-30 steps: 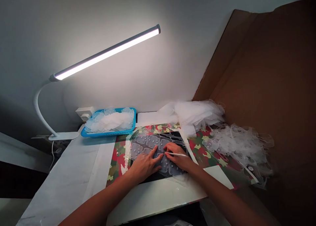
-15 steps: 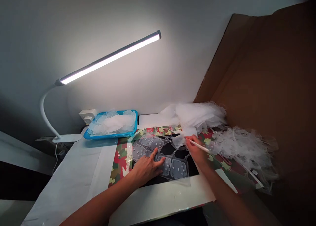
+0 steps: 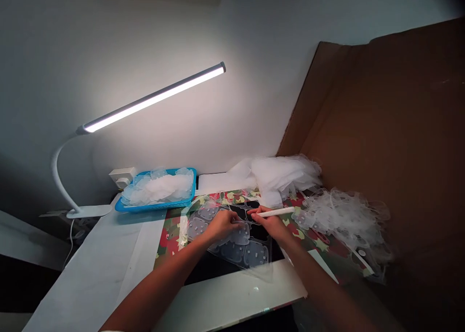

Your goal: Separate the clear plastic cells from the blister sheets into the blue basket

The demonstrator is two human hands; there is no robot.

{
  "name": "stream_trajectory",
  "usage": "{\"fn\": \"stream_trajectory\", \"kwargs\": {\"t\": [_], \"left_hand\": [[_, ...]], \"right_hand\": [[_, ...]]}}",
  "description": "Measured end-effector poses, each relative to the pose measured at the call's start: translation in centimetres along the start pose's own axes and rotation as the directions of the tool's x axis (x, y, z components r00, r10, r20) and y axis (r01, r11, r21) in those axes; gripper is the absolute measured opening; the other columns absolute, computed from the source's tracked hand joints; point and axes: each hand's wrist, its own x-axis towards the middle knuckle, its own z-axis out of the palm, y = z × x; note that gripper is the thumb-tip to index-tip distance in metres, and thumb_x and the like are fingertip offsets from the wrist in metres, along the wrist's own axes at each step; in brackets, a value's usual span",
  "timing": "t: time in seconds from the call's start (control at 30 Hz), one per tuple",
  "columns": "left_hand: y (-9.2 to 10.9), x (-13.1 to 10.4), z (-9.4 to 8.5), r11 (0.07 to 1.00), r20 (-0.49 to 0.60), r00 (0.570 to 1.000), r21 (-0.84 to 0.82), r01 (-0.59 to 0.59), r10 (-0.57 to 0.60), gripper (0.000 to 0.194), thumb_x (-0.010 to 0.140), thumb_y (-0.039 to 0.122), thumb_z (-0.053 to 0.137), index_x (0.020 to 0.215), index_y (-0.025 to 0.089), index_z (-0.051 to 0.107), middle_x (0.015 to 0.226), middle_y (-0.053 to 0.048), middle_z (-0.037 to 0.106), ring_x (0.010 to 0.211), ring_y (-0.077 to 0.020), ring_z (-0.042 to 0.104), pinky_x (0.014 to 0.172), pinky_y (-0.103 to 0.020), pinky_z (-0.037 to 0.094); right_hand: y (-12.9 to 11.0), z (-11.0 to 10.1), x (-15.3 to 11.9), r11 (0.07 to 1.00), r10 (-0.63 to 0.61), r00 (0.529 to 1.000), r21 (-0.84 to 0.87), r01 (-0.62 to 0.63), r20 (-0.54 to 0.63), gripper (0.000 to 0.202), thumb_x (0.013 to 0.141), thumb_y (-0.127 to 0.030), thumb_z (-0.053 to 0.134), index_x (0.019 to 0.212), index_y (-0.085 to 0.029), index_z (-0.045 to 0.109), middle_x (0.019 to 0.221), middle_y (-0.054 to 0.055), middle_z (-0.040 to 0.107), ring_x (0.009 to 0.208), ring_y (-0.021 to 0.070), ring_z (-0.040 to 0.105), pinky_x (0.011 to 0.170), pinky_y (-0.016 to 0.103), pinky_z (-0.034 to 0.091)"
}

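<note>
My left hand (image 3: 223, 225) has its fingers bent together at a small translucent piece (image 3: 241, 235), pinching its edge; the fingertips are partly hidden. This piece lies over a clear sheet (image 3: 256, 254) of rounded panels with small pale dots. Beneath the sheet is a black surface (image 3: 205, 271), which shows through cut-out gaps at its upper right. My right hand (image 3: 272, 223) is closed around a slim white pen-like tool (image 3: 278, 212). The tool's back end points right, and its working tip is hidden by the fingers. Both hands are close together over the sheet.
A blue tray (image 3: 156, 206) of translucent pieces stands at the back left. White sheets (image 3: 283, 174) are piled behind, and tangled clear scraps (image 3: 345, 216) lie at right. A lit lamp (image 3: 156, 97) reaches overhead; cardboard (image 3: 381, 114) walls the right side.
My left hand has gone from pressing flat on the sheet to pinching a translucent piece. The right hand has moved left, its tool now turned nearly level. The view has shifted slightly.
</note>
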Motion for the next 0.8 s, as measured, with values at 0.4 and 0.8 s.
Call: {"fn": "stream_trajectory", "kwargs": {"t": [0.4,0.8], "left_hand": [[0.6,-3.5,2.3,0.931,-0.310,0.896,0.280,-0.233,0.318,0.029,0.095,0.031,0.050,0.077,0.020,0.069,0.083,-0.005,0.068,0.083,-0.0182,0.055,0.071,-0.026,0.040],[-3.1,-8.3,-3.6,0.960,-0.283,0.959,0.272,0.063,0.017,0.029,0.093,0.033,0.046,0.079,0.018,0.066,0.075,-0.002,0.064,0.067,-0.0161,0.058,0.059,-0.026,0.040]], "right_hand": [[1.9,0.4,3.1,0.965,0.018,0.998,-0.261,-0.001,0.063,0.028,0.074,-0.039,0.061,0.059,-0.021,0.045,0.054,-0.006,0.047,0.055,0.0112,0.040,0.053,0.023,0.027],[1.1,1.2,2.9,0.927,-0.253,0.961,-0.314,0.207,-0.112,0.019,0.083,-0.034,0.055,0.068,-0.021,0.053,0.075,0.001,0.061,0.072,0.0171,0.055,0.069,0.028,0.041]]}}
